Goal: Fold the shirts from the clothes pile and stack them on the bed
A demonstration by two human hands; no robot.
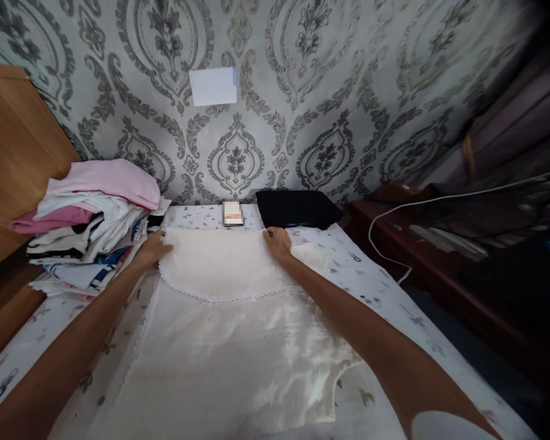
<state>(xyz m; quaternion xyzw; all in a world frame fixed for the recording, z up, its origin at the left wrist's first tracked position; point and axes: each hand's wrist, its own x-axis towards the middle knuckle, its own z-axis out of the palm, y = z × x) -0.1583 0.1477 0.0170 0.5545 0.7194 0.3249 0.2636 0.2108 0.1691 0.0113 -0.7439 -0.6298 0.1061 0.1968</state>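
Observation:
A cream-white, lace-trimmed garment (pixel 238 348) lies spread flat over the patterned bedsheet (pixel 371 269). At its far end a rounded part with a scalloped lace edge lies on top of the rest. My left hand (pixel 158 246) grips the far left corner of this part, beside the clothes pile. Fingers closed, my right hand (pixel 278 241) pinches the far edge toward the right. A sleeve-like piece shows at the garment's lower right, and a pale bit of cloth sticks out beyond my right wrist.
A stack of folded clothes (pixel 96 214) stands at left by a wooden panel (pixel 22 153). Against the patterned wall lie a small blurred box (pixel 232 213) and a black flat item (pixel 297 209). A white cable (pixel 440 197) crosses dark red furniture (pixel 431 275) at right.

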